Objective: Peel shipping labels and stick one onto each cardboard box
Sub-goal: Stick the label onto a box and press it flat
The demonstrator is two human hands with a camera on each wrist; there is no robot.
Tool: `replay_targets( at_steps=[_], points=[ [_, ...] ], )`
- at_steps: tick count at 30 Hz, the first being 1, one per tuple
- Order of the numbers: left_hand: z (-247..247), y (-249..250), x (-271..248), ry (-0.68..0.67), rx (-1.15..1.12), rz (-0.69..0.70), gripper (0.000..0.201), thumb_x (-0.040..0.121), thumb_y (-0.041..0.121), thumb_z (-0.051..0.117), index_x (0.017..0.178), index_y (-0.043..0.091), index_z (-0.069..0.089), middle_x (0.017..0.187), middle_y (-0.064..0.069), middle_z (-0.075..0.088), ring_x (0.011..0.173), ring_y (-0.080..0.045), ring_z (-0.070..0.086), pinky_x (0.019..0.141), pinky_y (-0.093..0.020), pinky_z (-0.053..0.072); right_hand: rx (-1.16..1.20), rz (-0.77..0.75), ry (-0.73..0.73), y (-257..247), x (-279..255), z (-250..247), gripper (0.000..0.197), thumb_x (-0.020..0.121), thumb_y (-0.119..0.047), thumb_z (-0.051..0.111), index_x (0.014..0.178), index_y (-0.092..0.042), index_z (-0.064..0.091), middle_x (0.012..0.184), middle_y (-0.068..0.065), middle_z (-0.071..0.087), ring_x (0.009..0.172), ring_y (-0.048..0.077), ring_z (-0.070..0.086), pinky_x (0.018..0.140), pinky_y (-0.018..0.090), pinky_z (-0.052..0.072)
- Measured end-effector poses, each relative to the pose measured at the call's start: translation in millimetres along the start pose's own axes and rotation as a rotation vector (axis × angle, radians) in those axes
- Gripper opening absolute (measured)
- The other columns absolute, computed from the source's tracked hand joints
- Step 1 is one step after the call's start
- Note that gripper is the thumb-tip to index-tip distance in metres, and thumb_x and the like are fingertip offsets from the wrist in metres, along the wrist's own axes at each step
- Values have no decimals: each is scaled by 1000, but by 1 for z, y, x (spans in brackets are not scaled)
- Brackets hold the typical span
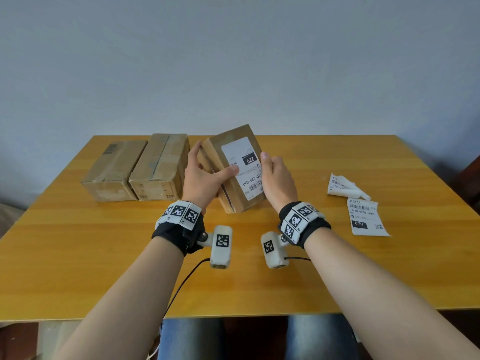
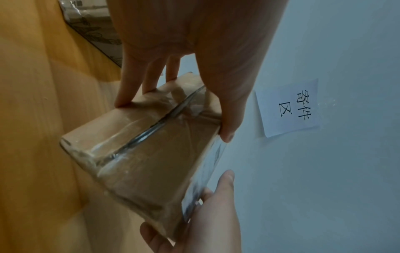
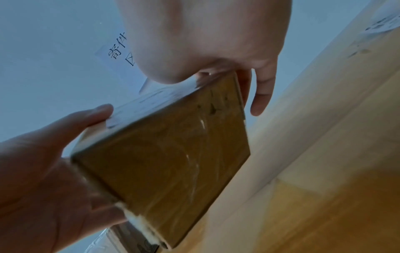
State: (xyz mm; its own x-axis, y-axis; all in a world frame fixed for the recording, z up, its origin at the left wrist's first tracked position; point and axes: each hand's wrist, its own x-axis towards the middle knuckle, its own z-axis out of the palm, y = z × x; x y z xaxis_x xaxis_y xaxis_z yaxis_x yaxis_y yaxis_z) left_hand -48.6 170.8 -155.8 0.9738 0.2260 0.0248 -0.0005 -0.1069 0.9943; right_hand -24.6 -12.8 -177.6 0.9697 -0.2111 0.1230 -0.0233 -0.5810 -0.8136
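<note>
Head view shows a cardboard box (image 1: 231, 170) lifted off the wooden table (image 1: 259, 268) and tilted, held between both hands. Its upper face carries a white shipping label (image 1: 242, 168) printed with "220". The left hand (image 1: 205, 178) grips the box from its left side, thumb laid across the label's edge and fingers wrapped over the far end. The right hand (image 1: 276, 179) clasps the right edge, thumb up alongside the label and fingers behind the box. From the left wrist, the taped seam of the box (image 2: 151, 150) runs along its brown side, with fingertips (image 2: 123, 102) pressing the end. On the table's far left, two more cardboard boxes (image 1: 137, 170) sit side by side, touching. Well apart on the right lie a loose label sheet (image 1: 365, 216) marked "070" and, just behind it, curled backing paper (image 1: 345, 187). A paper sign (image 2: 288, 107) with handwritten characters hangs on the pale wall.
</note>
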Motion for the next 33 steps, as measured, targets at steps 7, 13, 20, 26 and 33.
replay_targets(
  at_steps=[7, 13, 20, 26, 33],
  points=[
    [9, 5, -7, -16, 61, -37, 111, 43, 55, 99, 134, 67, 35, 141, -4, 45, 124, -31, 60, 82, -56, 65, -187, -2, 24, -12, -1, 1, 66, 100, -77, 18, 114, -19, 48, 109, 2, 66, 90, 27, 65, 76, 43, 54],
    [12, 6, -6, 62, -56, -127, 106, 44, 50, 99, 127, 67, 35, 139, -4, 52, 121, -30, 62, 68, -56, 66, -305, -95, 26, -23, -8, -1, 73, 96, -81, 23, 128, -17, 42, 131, 7, 57, 108, 33, 59, 79, 45, 50],
    [7, 6, -2, 78, -180, -237, 107, 52, 40, 102, 133, 64, 36, 139, -5, 57, 117, -31, 67, 62, -58, 65, -327, -246, -16, -21, -6, 0, 84, 93, -85, 28, 140, -17, 42, 136, 6, 53, 116, 29, 55, 85, 49, 55],
    [-3, 8, 3, -12, -185, -215, 108, 76, 24, 95, 157, 50, 28, 131, -1, 70, 112, -25, 74, 75, -59, 66, -86, -117, -95, -17, 1, -5, 62, 98, -78, 22, 121, -25, 46, 121, -1, 61, 95, 16, 65, 74, 39, 54],
    [-2, 14, -2, -66, -60, -94, 107, 75, 19, 95, 156, 50, 32, 129, 0, 64, 105, -17, 73, 80, -53, 66, 52, -40, -48, -23, 11, -9, 56, 98, -77, 28, 114, -26, 46, 108, -1, 65, 84, 14, 68, 75, 45, 59]
  ],
)
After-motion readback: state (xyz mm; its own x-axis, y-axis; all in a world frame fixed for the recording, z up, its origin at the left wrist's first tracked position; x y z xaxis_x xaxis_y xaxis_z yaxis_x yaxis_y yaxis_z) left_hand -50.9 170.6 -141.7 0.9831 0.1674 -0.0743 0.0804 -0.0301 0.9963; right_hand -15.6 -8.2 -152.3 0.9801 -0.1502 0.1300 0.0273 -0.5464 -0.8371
